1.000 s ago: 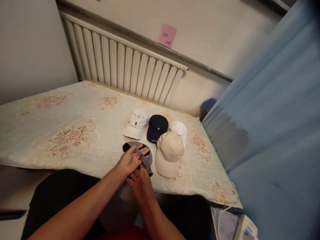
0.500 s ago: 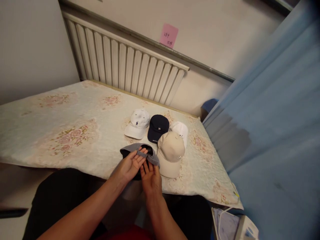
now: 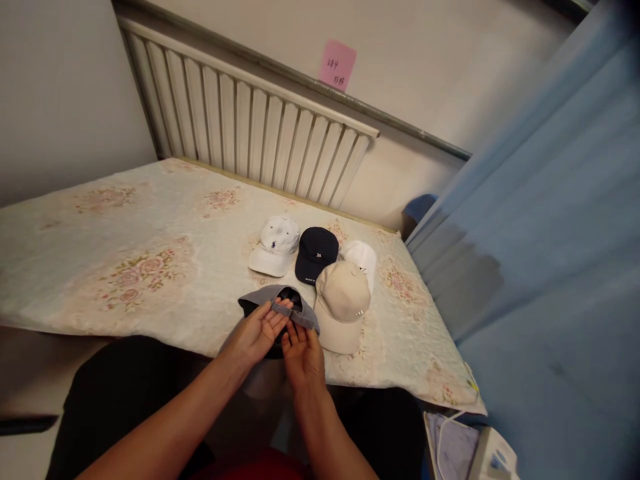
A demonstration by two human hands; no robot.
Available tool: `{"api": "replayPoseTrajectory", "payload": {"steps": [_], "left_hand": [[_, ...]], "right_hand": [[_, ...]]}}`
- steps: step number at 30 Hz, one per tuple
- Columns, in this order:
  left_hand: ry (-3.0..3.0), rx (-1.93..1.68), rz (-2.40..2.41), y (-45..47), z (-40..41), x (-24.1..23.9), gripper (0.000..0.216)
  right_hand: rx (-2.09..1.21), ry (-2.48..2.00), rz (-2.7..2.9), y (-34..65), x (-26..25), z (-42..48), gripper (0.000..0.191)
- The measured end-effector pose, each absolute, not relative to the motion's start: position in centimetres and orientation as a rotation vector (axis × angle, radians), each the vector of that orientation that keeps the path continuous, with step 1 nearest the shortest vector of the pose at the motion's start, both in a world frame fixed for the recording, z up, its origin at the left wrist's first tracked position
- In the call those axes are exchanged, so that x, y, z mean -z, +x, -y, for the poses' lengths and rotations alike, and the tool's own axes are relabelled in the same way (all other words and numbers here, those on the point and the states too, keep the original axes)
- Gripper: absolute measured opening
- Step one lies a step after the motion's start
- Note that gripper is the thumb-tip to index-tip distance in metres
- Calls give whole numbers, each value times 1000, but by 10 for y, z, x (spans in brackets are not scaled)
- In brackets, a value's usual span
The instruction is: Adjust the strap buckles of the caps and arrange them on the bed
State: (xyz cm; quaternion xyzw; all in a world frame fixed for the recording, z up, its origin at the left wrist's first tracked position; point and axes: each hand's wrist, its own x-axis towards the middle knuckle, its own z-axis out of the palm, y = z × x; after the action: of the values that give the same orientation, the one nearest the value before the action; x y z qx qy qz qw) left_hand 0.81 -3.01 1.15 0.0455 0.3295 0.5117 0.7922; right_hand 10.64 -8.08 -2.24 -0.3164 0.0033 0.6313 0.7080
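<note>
A grey cap (image 3: 265,297) lies at the near edge of the table, its back opening toward me. My left hand (image 3: 257,331) and my right hand (image 3: 303,352) both pinch its grey adjuster strap (image 3: 295,315), which runs across the opening. Beside it on the right sits a beige cap (image 3: 341,303). Behind are a white cap (image 3: 274,245), a navy cap (image 3: 315,253) and another white cap (image 3: 361,259), partly hidden by the beige one.
The table carries a pale floral cloth (image 3: 125,260). A white radiator (image 3: 250,133) runs along the wall with a pink note (image 3: 337,65) above it. A blue curtain (image 3: 540,233) hangs at the right. A white and blue object (image 3: 475,453) lies on the floor.
The grey cap has been turned and shifted slightly right. My right hand has come up from under the left to hold the strap beside it.
</note>
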Motion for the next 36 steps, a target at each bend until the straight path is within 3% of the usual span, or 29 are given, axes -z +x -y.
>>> {"api": "replayPoseTrajectory", "payload": {"steps": [7,13,22,36], "left_hand": [[221,-1056,-763,6,31,2,9],[425,-963,-735,10,39,6,25],[567,-970,-754,18,43,4,12],[520,-1000,-820,18,45,-5,28]], "right_hand": [[-1417,-688,-20,106,24,81,11],[-1423,-669,-18,105,25,81,8],[-1432,-676,7,102,23,84,7],[-1468,-712,63,102,21,86,8]]}}
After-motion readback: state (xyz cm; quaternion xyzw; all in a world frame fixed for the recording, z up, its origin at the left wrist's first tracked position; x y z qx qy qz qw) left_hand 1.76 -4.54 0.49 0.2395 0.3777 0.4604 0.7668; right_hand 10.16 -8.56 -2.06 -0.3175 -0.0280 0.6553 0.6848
